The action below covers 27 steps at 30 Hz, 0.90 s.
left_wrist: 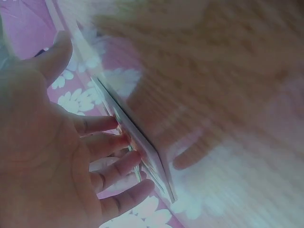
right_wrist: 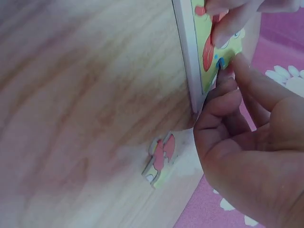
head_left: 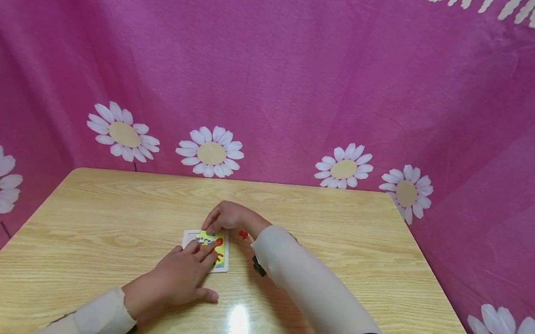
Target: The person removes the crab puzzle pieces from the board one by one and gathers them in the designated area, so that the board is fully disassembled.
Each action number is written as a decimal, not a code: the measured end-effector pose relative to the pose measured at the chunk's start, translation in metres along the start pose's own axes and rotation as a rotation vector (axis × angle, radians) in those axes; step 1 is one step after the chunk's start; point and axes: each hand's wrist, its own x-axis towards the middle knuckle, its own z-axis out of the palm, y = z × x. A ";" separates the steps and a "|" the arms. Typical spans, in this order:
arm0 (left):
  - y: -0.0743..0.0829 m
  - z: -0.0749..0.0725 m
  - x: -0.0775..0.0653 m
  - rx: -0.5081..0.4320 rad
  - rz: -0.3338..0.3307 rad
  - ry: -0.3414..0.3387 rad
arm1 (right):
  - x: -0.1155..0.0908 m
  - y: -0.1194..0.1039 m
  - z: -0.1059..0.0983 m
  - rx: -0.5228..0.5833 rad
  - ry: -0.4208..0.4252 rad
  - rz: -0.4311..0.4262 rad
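Note:
A small jigsaw puzzle (head_left: 220, 263) in a white-rimmed tray lies on the table, showing a yellow picture with red and blue parts. My left hand (head_left: 176, 278) rests its extended fingertips on the puzzle's lower left part; the thumb is spread out over the table. At the far edge, my right hand (head_left: 229, 217) pinches a yellow puzzle piece (right_wrist: 232, 53) between thumb and fingers, partly over the tray rim (right_wrist: 189, 57). The fingers hide part of that piece. Just right of the tray lies a loose red-and-yellow puzzle piece (right_wrist: 160, 156), partly hidden by the right wrist in the head view.
The wooden table (head_left: 120, 213) carries a bright light reflection near its front. A pink cloth (head_left: 273, 84) printed with white daisies hangs behind and beside the table. Both forearms reach in from the front edge.

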 end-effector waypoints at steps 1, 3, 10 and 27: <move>0.000 0.001 0.001 0.004 -0.004 -0.006 | 0.001 0.000 -0.001 -0.006 -0.010 0.001; 0.001 0.002 0.002 0.017 -0.009 -0.015 | 0.004 0.000 -0.002 -0.012 -0.032 0.002; 0.001 0.004 0.003 0.081 -0.016 -0.015 | 0.011 -0.003 -0.004 -0.085 -0.105 -0.054; 0.006 -0.003 0.002 0.097 -0.029 -0.053 | 0.018 -0.008 -0.012 -0.142 -0.231 -0.073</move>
